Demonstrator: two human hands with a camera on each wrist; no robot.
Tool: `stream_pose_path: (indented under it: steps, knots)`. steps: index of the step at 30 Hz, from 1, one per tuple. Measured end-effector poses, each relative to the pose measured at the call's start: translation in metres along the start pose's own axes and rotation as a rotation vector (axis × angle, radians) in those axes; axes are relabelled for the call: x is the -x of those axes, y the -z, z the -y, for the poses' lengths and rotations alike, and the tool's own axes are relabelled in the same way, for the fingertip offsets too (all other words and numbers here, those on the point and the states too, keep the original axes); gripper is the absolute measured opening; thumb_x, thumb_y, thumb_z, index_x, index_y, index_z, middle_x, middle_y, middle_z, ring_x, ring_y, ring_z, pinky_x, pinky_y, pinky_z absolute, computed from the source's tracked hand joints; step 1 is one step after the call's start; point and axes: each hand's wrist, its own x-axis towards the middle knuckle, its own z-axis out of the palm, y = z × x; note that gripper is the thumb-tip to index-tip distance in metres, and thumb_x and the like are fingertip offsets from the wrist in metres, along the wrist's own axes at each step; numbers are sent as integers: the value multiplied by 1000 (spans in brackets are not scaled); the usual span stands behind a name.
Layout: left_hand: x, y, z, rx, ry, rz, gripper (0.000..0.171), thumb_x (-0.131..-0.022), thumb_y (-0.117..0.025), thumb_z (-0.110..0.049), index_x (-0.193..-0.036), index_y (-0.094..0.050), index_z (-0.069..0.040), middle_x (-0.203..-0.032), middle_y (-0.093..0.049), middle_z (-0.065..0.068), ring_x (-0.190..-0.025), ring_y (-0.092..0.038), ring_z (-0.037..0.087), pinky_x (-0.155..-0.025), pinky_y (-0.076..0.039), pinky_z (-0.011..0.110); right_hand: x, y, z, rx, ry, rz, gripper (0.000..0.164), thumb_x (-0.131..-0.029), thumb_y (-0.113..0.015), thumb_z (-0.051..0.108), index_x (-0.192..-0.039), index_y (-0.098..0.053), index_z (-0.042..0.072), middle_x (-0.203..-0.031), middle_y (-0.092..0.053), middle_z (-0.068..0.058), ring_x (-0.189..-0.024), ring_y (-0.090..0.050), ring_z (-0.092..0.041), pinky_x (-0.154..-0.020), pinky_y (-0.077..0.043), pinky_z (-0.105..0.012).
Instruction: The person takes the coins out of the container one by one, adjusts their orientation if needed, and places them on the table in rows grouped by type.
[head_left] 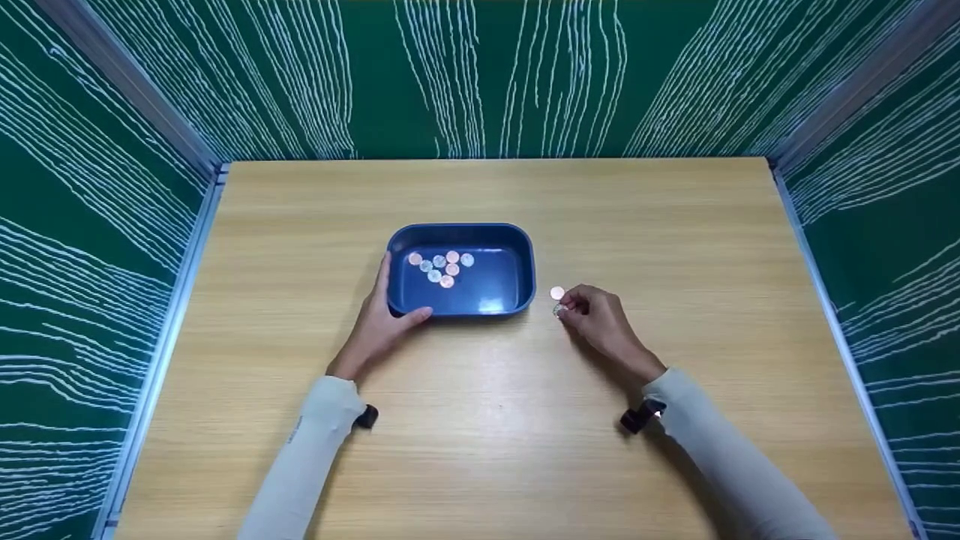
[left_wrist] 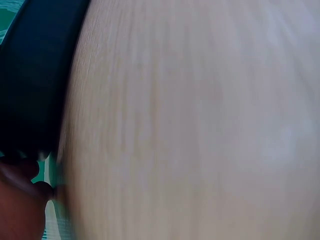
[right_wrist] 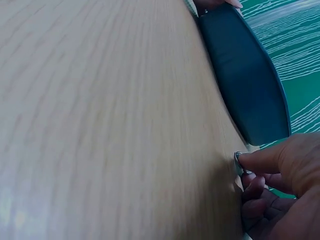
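A dark blue rectangular tray [head_left: 510,274] lies on the table, several copper-coloured and silvery coins [head_left: 447,282] spread over the left half of its floor. My left hand [head_left: 379,326] grips the tray's near left corner, thumb over the front rim and fingers along the left side. To the right of the tray, my right hand [head_left: 600,319] pinches a silvery coin [head_left: 558,309] between thumb and fingertips, low over the wood. Just beyond those fingertips a copper-coloured coin [head_left: 557,292] lies flat. In the right wrist view the pinched coin [right_wrist: 237,162] shows edge-on.
The pale wooden table [head_left: 495,420] fills the space under both arms. Green panels [head_left: 510,82] with white wavy lines stand behind it and at both sides, with metal frame posts [head_left: 847,82] at the corners. Each wrist wears a small dark camera [head_left: 366,417].
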Motion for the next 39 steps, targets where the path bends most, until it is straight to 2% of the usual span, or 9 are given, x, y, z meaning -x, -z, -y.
stream_pose_path:
  steps: [8,15,26,34,39]
  knots:
    - [1,-1,-1,-6,4,5,120,-97,-86,-38,-179,2,-28,-186,-6,8,-167,-20,39,-133,-24,60,0,0,0,109,58,0,10,-93,-82,-5,-102,-78,-2,-93,-72,-12,-87,-63,-22,-75,-47,-23]
    - [1,-2,-2,4,5,14,120,-98,-86,-37,-179,2,-30,-186,-5,7,-167,-20,39,-132,-26,60,-5,8,6,43,12,10,10,-99,-78,-3,-109,-79,-2,-97,-74,-14,-86,-64,-23,-72,-49,-19]
    - [0,-1,-4,-8,17,12,120,-97,-86,-38,-179,0,-29,-186,-8,8,-167,-21,40,-132,-24,60,-30,24,40,-11,30,13,14,-102,-77,4,-114,-79,-3,-102,-77,-15,-92,-69,-26,-75,-53,-20]
    - [0,-1,-3,-7,22,16,120,-97,-86,-40,-179,2,-32,-186,-6,6,-167,-22,39,-132,-25,60,-47,21,61,-32,41,52,19,-103,-76,7,-119,-78,-3,-107,-77,-14,-94,-71,-27,-73,-57,-21]
    - [2,0,-3,5,19,12,121,-96,-87,-40,-179,2,-32,-186,-5,5,-167,-20,37,-133,-23,60,-61,14,76,-18,49,85,20,-104,-76,7,-122,-78,0,-112,-77,-11,-98,-71,-26,-80,-61,-29]
